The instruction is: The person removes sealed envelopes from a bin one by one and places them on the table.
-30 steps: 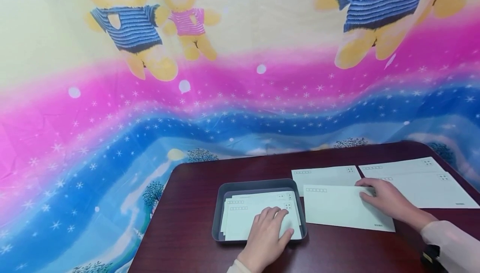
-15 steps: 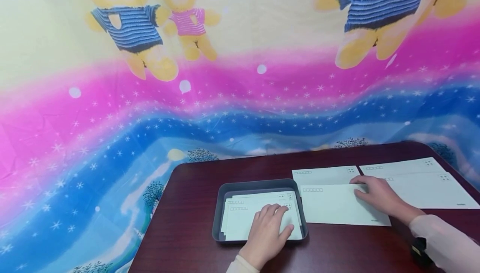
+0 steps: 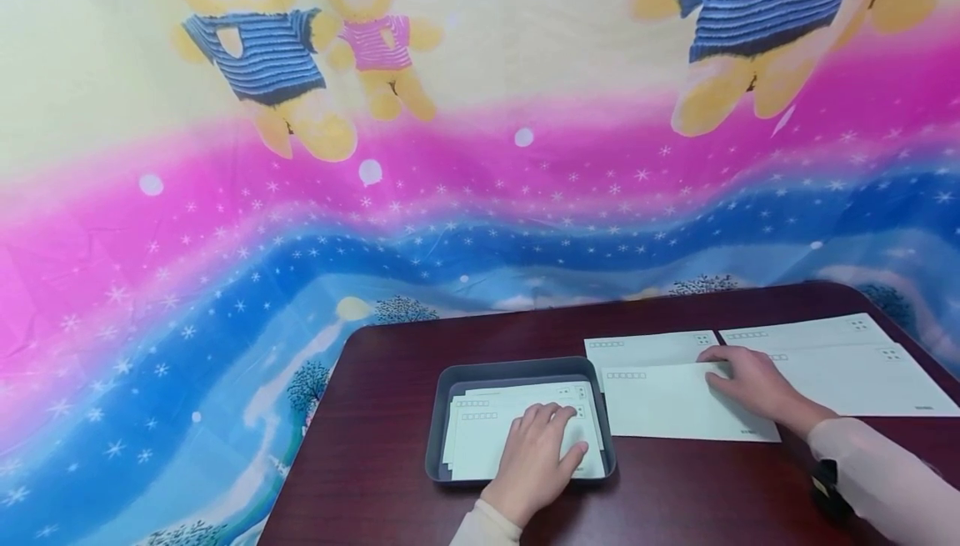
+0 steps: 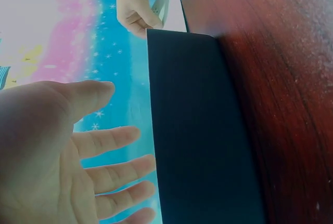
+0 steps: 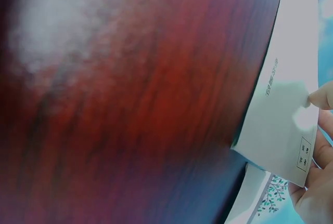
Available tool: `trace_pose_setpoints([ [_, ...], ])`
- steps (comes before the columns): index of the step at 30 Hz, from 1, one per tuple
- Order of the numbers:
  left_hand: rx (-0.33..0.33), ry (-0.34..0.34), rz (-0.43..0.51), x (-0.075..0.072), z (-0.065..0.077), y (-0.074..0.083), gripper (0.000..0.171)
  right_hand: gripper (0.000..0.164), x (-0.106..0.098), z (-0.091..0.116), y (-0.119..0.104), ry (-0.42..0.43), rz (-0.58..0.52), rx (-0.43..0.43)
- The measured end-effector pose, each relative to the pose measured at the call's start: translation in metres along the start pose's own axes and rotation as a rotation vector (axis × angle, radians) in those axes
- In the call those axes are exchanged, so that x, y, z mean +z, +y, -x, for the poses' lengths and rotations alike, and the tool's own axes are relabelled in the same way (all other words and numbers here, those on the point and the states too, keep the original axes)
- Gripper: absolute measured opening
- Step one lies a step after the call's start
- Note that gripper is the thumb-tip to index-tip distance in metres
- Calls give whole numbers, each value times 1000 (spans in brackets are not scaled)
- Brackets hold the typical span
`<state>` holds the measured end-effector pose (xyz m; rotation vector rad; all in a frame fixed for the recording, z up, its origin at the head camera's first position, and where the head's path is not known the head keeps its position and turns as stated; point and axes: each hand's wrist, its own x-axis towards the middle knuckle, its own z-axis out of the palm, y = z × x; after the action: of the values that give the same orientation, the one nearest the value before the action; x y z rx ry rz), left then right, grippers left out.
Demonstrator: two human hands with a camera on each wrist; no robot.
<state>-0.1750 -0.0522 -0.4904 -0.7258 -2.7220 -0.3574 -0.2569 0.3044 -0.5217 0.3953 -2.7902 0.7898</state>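
Observation:
My right hand (image 3: 757,383) pinches a white envelope (image 3: 660,403) near its upper right corner, thumb on the front and fingers behind, as the right wrist view shows. That envelope overlaps the lower part of another envelope (image 3: 648,348) on the table. My left hand (image 3: 528,454) reaches over the near wall of a dark grey tray (image 3: 432,438), fingers spread and fairly straight above the envelopes (image 3: 476,446) stacked in it. In the left wrist view, the tray's outer wall (image 4: 200,125) stands beside the left hand's fingers (image 4: 122,167).
Two more envelopes (image 3: 847,379) lie overlapping at the right of the dark red wooden table (image 3: 390,413). Behind the table's far edge hangs a printed backdrop (image 3: 480,179) with teddy bears and snowflakes.
My right hand has moved left and slightly back with the envelope, which now covers more of the one behind it. The left hand stays almost still over the tray.

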Motion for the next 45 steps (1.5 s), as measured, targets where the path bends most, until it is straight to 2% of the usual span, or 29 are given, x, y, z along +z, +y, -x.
trace_pose_setpoints([
  [10,-12,-24,9,2,-3,1,40,29,7,-7,1,-46,-4,34],
  [21,-26,-32,16,2,-3,0,41,29,10,-11,4,-39,63,24],
  [32,-32,-27,21,0,-2,0,41,28,8,-10,3,-22,51,15],
  [39,-44,-21,25,-1,-2,-1,41,24,6,-10,-9,29,22,-42],
  [45,-50,-16,30,-4,-1,-3,41,24,4,-10,-26,30,-15,-59],
])
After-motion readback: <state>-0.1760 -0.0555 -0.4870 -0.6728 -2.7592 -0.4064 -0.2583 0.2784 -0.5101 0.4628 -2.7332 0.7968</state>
